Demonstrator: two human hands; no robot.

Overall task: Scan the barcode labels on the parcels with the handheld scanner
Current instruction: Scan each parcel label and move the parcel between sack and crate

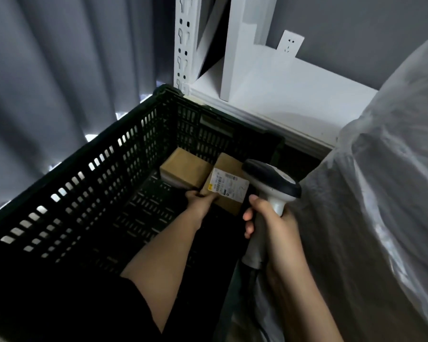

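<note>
Your black crate (pixel 89 183) holds two cardboard parcels. Your left hand (pixel 200 202) grips the near parcel (pixel 229 185), its white barcode label (pixel 227 182) facing up, print too small to read. Your right hand's (pixel 273 227) fingers wrap the scanner (pixel 272 183) just beside it.

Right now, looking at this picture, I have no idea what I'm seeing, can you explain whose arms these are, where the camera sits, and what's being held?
There is no machine here: a person wears one camera on their head, so you look down along their own two bare arms. The left hand reaches into a black slotted plastic crate and grips a brown cardboard parcel with a white barcode label, its label facing up. A second, plain brown cardboard parcel lies beside it in the crate. The right hand has its fingers wrapped round the handle of a grey and black handheld barcode scanner, whose head sits close to the label. A white metal shelf stands behind, and clear plastic sheeting hangs on the right.
</note>
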